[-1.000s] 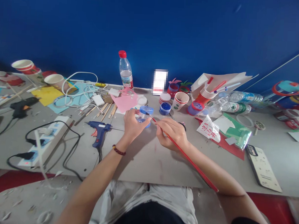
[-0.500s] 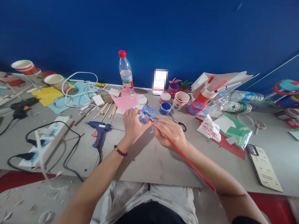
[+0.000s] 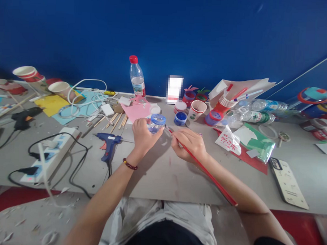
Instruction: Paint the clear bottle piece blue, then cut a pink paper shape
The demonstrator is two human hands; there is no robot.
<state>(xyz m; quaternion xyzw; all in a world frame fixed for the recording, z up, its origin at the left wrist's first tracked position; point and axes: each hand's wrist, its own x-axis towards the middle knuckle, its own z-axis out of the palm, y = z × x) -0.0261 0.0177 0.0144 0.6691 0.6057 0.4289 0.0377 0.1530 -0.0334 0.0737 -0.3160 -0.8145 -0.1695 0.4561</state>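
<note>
My left hand (image 3: 143, 135) is wrapped round a clear plastic cup (image 3: 157, 122) whose rim is coated in blue. Between the fingers of my right hand (image 3: 189, 143) is a long red paintbrush (image 3: 208, 173); its handle slants back over my right forearm. The brush tip points at the cup's right side, with a small gap between them. Just beyond the hands stands an open jar of blue paint (image 3: 180, 118). A white paper cup (image 3: 198, 110) with a red rim is to the right of the jar. My left fingers hide the cup's lower left side.
A blue glue gun (image 3: 110, 143) and a power strip (image 3: 52, 155) with black cords lie to the left. At the back stands a red-capped bottle (image 3: 137, 78). A phone (image 3: 288, 184), green paper (image 3: 256, 142) and several plastic bottles are to the right.
The brush tip has come away from the cup as my right hand moved slightly right. My left hand has shifted a little left and turned the cup more upright.
</note>
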